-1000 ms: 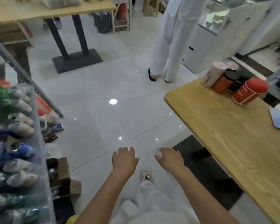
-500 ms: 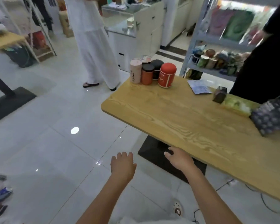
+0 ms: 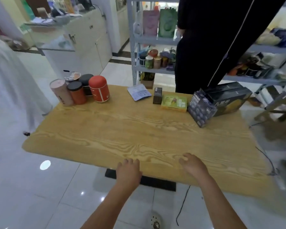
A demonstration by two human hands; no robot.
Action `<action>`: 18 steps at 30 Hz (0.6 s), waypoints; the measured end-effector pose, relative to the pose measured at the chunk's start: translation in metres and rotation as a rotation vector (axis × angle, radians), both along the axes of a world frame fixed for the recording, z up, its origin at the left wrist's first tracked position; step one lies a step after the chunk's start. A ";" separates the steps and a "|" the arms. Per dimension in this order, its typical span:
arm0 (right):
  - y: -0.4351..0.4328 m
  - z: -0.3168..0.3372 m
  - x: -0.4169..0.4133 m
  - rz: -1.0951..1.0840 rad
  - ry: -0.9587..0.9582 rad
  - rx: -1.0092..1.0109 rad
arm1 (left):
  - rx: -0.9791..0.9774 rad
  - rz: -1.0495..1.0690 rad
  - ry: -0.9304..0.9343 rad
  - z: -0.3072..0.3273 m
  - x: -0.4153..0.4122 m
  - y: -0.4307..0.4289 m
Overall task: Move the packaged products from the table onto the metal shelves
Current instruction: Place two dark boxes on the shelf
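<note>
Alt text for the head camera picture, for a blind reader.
An empty left hand and right hand sit at the near edge of a wooden table. Canisters stand far left, boxes far right; metal shelves and a person in dark clothes are behind.

A glossy white tiled floor [image 3: 23,204] lies beneath me, a round light reflection [image 3: 45,164] on it; tall white cabinets [image 3: 92,47] stand ahead-left.

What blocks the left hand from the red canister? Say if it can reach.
Probably yes. The left hand is empty at the near edge of the table, only bare wood lies between, and the red canister stands free on its near side; a long stretch, though.
</note>
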State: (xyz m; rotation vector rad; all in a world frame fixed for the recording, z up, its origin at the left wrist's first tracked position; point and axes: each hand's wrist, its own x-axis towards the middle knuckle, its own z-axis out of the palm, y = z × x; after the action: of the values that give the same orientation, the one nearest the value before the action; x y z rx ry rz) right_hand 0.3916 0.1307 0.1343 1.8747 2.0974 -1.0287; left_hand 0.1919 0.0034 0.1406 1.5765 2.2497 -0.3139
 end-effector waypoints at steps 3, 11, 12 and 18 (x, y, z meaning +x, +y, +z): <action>0.024 -0.006 0.031 -0.085 0.000 0.007 | -0.025 -0.043 0.005 0.000 0.020 0.034; 0.075 -0.018 0.071 -0.234 -0.014 -0.025 | -0.081 -0.183 0.034 -0.001 0.035 0.121; 0.086 -0.018 0.074 -0.255 -0.020 -0.023 | -0.069 -0.202 0.036 0.000 0.035 0.136; 0.172 -0.001 0.086 -0.315 -0.095 0.150 | 0.042 -0.340 0.022 0.008 0.036 0.259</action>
State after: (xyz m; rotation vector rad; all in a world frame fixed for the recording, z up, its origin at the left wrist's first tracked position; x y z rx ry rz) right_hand 0.4778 0.3026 0.1334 2.3343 1.9143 -0.8352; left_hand 0.2284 0.2627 0.1487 1.9874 2.0081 -0.3772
